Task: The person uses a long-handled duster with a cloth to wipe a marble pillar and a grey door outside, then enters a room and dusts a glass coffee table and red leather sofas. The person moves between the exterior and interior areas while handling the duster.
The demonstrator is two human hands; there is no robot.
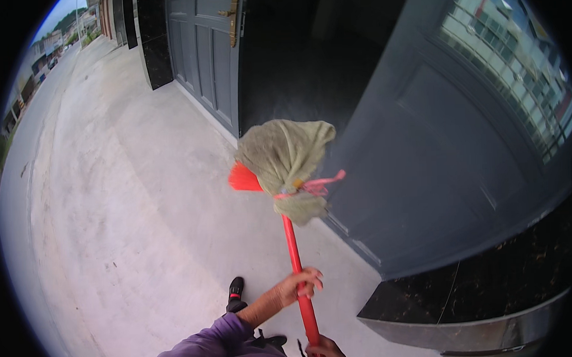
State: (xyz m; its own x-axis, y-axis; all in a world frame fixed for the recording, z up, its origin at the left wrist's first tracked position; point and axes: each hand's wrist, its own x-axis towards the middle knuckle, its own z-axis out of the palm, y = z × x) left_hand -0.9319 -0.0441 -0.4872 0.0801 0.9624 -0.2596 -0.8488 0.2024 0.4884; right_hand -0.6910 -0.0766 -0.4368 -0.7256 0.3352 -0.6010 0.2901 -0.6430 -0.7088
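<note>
A broom with a red handle (292,242) extends away from me, its head raised before a doorway. Greenish-grey cloth (285,148) wraps the head, tied at its neck with a pink strip (317,186). Red bristles (244,177) stick out on the cloth's left side. My left hand (299,287) is loosely curled around the middle of the handle, some fingers lifted. Lower down, at the bottom edge of the picture, my right hand (329,350) grips the handle; part of it is cut off.
To the right stands a grey door leaf (423,173) with a reflective pane (508,62). Another grey door leaf (203,54) has a brass-coloured handle (233,15); a dark opening lies between them. Black stone trim (460,290) juts out at lower right. Pale concrete (126,207) runs leftward to a road (34,154).
</note>
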